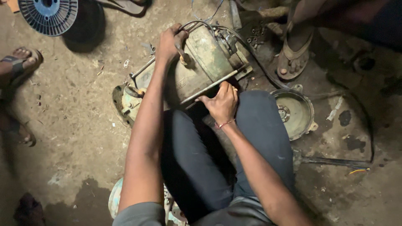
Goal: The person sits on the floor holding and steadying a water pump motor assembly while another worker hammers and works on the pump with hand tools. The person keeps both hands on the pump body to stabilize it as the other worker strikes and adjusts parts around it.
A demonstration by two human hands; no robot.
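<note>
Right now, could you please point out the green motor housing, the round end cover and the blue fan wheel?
green motor housing [205,69], head view, on its broad side.
round end cover [295,112], head view, on its dished face.
blue fan wheel [48,12], head view, on its ribs.

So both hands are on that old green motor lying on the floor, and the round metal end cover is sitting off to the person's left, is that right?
Not quite. The head view shows the round metal end cover on the floor to the person's right, beside the knee. The rest holds: the left hand grips the top of the old green motor, and the right hand holds its near edge.
</note>
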